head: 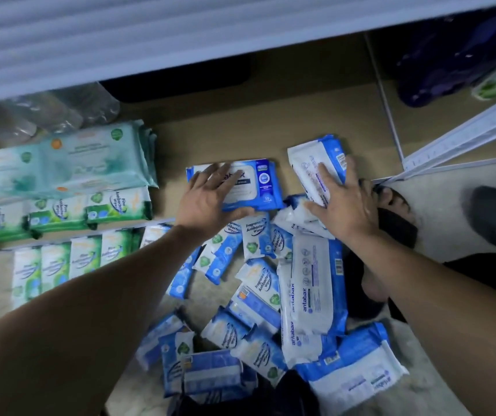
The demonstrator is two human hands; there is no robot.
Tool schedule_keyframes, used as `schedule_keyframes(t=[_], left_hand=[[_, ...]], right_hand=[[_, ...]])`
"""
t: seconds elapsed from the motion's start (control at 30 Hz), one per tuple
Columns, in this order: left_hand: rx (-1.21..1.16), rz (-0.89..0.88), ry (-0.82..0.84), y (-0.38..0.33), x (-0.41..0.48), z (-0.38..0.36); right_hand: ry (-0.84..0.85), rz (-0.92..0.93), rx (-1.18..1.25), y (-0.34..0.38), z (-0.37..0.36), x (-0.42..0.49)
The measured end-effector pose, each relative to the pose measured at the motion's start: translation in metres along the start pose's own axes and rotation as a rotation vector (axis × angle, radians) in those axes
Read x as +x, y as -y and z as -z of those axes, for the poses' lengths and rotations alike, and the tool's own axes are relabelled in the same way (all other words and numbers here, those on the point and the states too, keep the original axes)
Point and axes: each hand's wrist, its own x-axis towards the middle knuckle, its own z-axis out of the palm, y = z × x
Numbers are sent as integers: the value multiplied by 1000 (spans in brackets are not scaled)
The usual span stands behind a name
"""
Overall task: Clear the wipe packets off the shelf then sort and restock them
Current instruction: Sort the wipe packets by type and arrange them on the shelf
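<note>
My left hand (207, 202) grips a blue antabax wipe packet (263, 181) lying flat on the brown bottom shelf (225, 136), fingers spread on top and thumb under its front edge. To the right, my right hand (343, 202) holds a second blue-and-white wipe packet (310, 157), tilted with its back side up at the shelf's front edge. Below both hands a loose pile of blue wipe packets (258, 295) covers the floor, among them a long white antabax pack (310, 295). Green wipe packets (60, 169) stand in rows on the shelf's left part.
A white upper shelf (150, 34) overhangs the back. Small green pine packets (114, 205) line the shelf front at left, with clear plastic-wrapped goods (45, 109) behind. A white price rail (466, 139) runs at right. My sandalled foot (391, 211) is beside the pile.
</note>
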Motion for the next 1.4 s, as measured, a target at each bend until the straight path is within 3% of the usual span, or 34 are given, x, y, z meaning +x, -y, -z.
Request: schedule_keyframes(t=[0.13,0.37,0.5,0.6,0.67,0.77,1.03,1.2,1.4], left_hand=[[-75,7,-46,7,-2,-1],[-201,163,86,-2,23,11],[-201,197,125,-1,29,13],[-199,202,139,-2,29,15],[-203,202,152,-2,28,15],[-223,195,173,-1,25,18],[-269,196,146,-3,25,17],[-290,205,137,-1,27,14],[-302,213,139,1,27,11]], right_hand=[[15,-6,140,-3,2,9],[238,-57,959,-20,39,31],[246,-114,1251,-39,37,34],[158,-203,1311,-50,38,34],[-49,-269,1203,-51,37,32],[-269,-264,765,-48,30,22],[-89,-193,293,-39,6,18],[-77,-270,244,-26,6,28],[-59,-125,29,-35,9,35]])
